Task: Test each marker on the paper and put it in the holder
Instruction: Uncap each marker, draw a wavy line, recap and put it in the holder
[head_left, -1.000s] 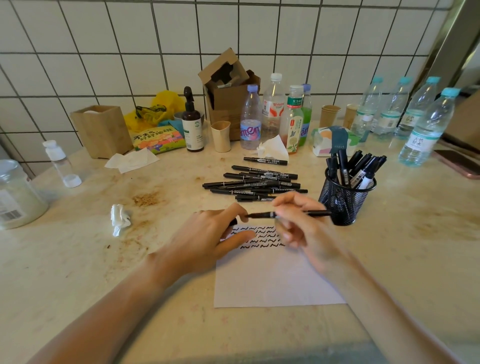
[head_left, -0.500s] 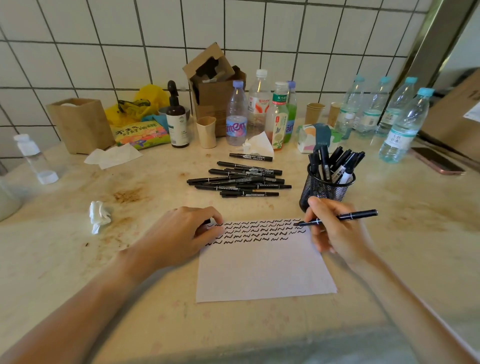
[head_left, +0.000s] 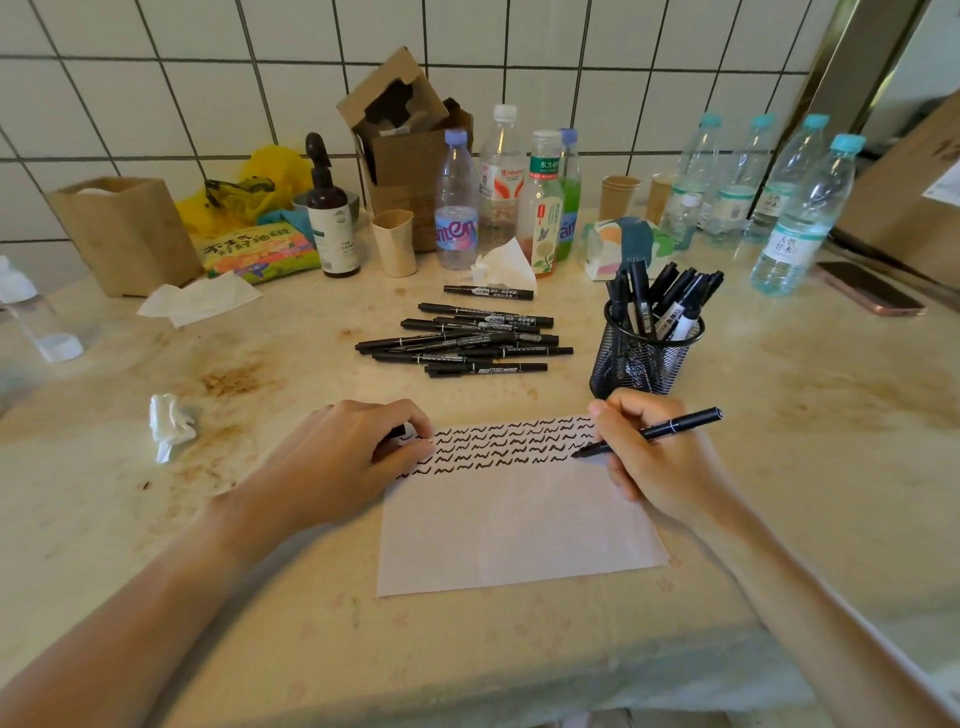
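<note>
I am sitting at the counter (head_left: 779, 519) with the paper (head_left: 519, 525) lying near its front edge, the sheet's lower half blank and the counter bare on either side of it. Behind the paper's far edge the pile of markers (head_left: 467, 340) is lying toward the middle of the counter, and the mesh holder (head_left: 641, 358) is standing just beyond the paper's far right corner, already bristling with markers. Bottles, cups and a cardboard box are crowding the back edge along the tiled wall.

My right hand (head_left: 657, 462) is gripping a black marker (head_left: 654, 431) with fingers curled round the barrel, its tip touching the right end of the wavy lines on the paper. My left hand (head_left: 343, 462) is resting on the paper's far left corner, fingers curled in; something small and dark (head_left: 399, 431) is peeking out between them, possibly the marker's cap, though I cannot tell for sure.

The left hand is covering the start of the scribbled rows, and a clear bottle (head_left: 36, 322) is being cut off at the counter's left edge
</note>
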